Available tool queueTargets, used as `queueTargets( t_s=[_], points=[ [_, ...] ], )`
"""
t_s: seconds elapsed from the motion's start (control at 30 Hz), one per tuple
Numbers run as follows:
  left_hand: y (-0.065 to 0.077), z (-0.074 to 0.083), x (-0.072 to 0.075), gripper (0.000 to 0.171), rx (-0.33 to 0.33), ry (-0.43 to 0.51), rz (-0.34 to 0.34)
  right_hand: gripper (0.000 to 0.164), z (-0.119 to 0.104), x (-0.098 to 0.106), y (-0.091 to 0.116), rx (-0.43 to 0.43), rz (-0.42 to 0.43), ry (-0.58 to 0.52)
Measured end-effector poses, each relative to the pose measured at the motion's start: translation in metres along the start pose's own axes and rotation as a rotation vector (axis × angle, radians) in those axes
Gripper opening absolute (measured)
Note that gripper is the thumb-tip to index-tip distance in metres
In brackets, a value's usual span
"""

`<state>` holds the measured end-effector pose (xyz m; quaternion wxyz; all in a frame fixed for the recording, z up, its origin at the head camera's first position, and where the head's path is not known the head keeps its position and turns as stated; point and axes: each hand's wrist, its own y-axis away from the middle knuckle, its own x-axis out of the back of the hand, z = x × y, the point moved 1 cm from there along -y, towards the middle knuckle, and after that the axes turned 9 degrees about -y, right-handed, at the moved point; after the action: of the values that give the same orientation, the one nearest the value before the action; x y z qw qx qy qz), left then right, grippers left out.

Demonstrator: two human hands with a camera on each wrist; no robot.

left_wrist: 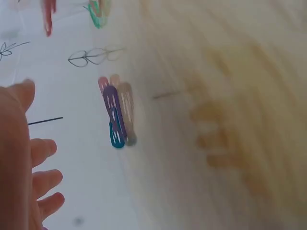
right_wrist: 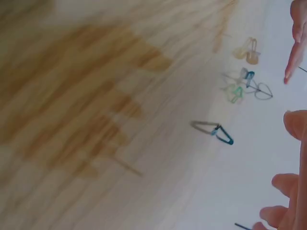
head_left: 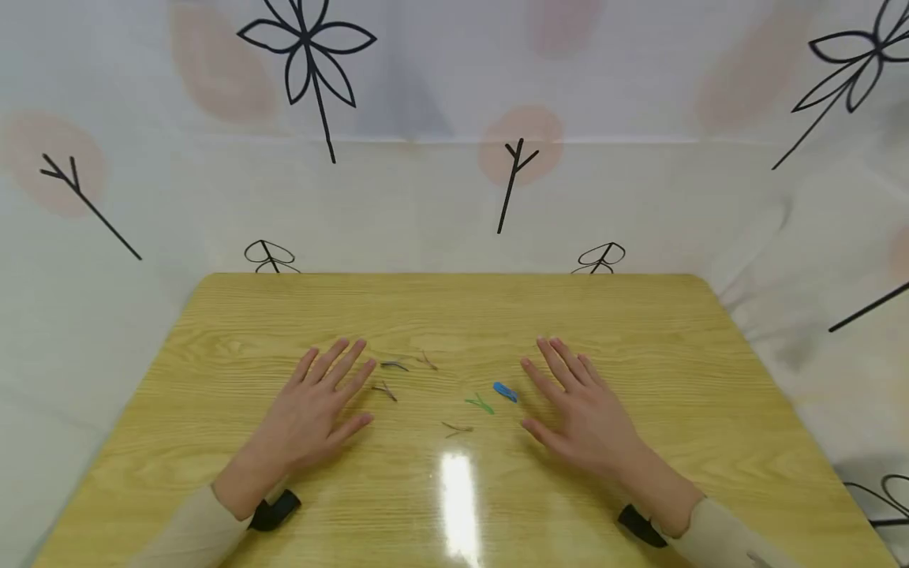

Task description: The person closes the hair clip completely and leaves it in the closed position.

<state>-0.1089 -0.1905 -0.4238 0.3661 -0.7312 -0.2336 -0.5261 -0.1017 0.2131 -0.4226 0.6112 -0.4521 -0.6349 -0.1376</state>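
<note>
Several small snap hair clips lie between the two hands. My left hand [head_left: 308,418] is spread flat at the left, palm down, its fingertips nearest a dark clip [head_left: 394,365] and a brownish clip [head_left: 384,390]. On the right, my right hand [head_left: 589,418] is spread likewise, nearest a blue clip [head_left: 505,391] and a green clip [head_left: 480,404]. Another thin clip [head_left: 426,361] lies farther back, and one more clip [head_left: 458,429] is closer to me. Neither hand holds anything. The left wrist view shows a purple clip [left_wrist: 114,108]; the right wrist view shows a teal-tipped clip [right_wrist: 224,135].
The clips lie on a glossy wood-grain table [head_left: 454,315] with a bright light reflection near its front. Behind and beside it hangs a pale cloth [head_left: 412,197] with black plant drawings. A black band [head_left: 275,511] shows at the left wrist, another band [head_left: 641,526] at the right.
</note>
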Motion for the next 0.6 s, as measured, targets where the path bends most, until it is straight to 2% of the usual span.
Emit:
queueTargets(
  t_s=[0.2, 0.33, 0.47, 0.53, 0.6],
  points=[
    [-0.009, 0.014, -0.002, 0.053, 0.049, 0.173, 0.069, 0.05, -0.013, -0.006, -0.011, -0.001, 0.074, -0.17],
    [-0.016, 0.024, -0.005, 0.037, 0.082, 0.323, 0.133, 0.03, -0.023, -0.01, -0.019, -0.005, 0.111, -0.4],
    [-0.02, 0.032, -0.008, 0.023, 0.124, 0.479, 0.142, 0.02, -0.035, -0.017, -0.026, -0.087, 0.04, -0.674],
    [-0.024, 0.036, -0.009, 0.019, 0.136, 0.568, 0.119, 0.017, -0.041, -0.021, -0.029, -0.149, -0.006, -0.727],
    [-0.028, 0.04, -0.009, 0.018, 0.138, 0.656, 0.083, 0.015, -0.046, -0.025, -0.032, -0.196, -0.045, -0.733]
  ],
)
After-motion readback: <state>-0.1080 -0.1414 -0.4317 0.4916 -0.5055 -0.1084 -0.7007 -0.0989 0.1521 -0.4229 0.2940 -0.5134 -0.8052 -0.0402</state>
